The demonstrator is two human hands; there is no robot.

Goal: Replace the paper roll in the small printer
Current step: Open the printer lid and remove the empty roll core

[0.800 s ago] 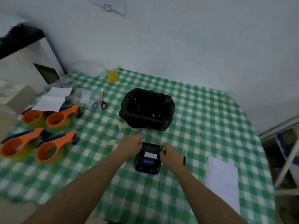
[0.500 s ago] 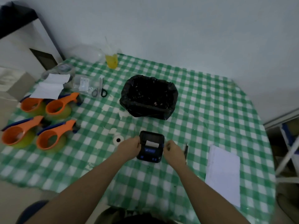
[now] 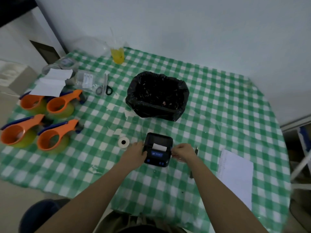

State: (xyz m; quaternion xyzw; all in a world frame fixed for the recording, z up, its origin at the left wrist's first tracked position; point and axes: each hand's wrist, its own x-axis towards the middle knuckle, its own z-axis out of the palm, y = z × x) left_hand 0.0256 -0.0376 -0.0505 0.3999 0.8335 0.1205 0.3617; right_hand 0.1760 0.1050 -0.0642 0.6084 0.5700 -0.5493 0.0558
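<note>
Printer: one small black printer [image 3: 158,149] sat on my desk [image 3: 218,115], which wore a green-and-white checked cloth; a white strip of paper showed at its slot.
Left hand: my left hand [image 3: 137,153] pressed against the printer's left side, grip curled around that edge.
Right hand: my right hand [image 3: 182,151] touched the printer's right side, fingers bent; I could not tell whether that grip pinched anything.
Paper roll: one white paper roll [image 3: 123,142] lay just left of the printer, apart from my hands.
Tape dispensers: four orange ones [image 3: 57,137], grouped far left.
Bin: one, lined with a black bag [image 3: 157,96], behind the printer.
Scissors: one pair [image 3: 104,88].
Paper sheet: one [image 3: 235,175], at right.
</note>
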